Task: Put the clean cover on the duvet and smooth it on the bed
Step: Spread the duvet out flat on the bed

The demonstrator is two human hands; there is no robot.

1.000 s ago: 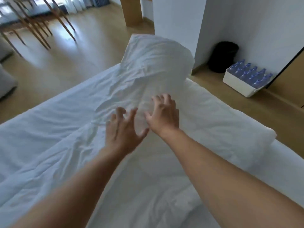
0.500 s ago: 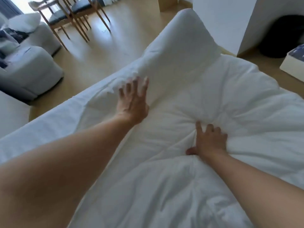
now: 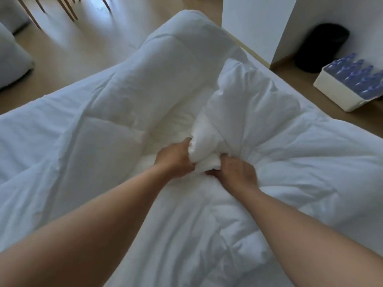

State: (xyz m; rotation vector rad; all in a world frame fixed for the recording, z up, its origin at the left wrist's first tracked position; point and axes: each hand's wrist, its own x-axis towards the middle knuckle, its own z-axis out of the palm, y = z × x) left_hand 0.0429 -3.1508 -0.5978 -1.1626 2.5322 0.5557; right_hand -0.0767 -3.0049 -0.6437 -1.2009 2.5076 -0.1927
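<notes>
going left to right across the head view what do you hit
grey sofa → left hand → bunch of duvet that both hands grip → right hand → black bin → white crate of blue-capped bottles
</notes>
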